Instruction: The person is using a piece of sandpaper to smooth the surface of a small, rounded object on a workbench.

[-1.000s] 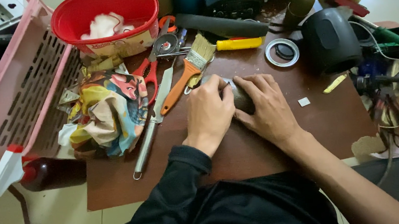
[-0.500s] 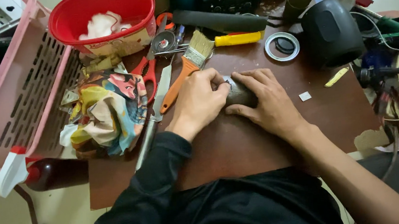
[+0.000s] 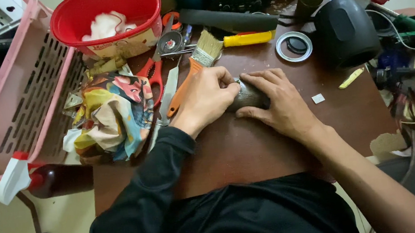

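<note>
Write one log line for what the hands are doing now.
left hand: pinching dark object's end | right hand: holding dark object | on: brown table

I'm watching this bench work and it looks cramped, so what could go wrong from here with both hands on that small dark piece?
The small dark piece is pinched between the left hand and right hand; if it is rounded, as it looks, it could slip and roll. The left wrist lies close to the paintbrush and the red-handled scissors, so a sideways slip might knock or catch them. The crumpled colourful cloth crowds the left forearm.
</note>
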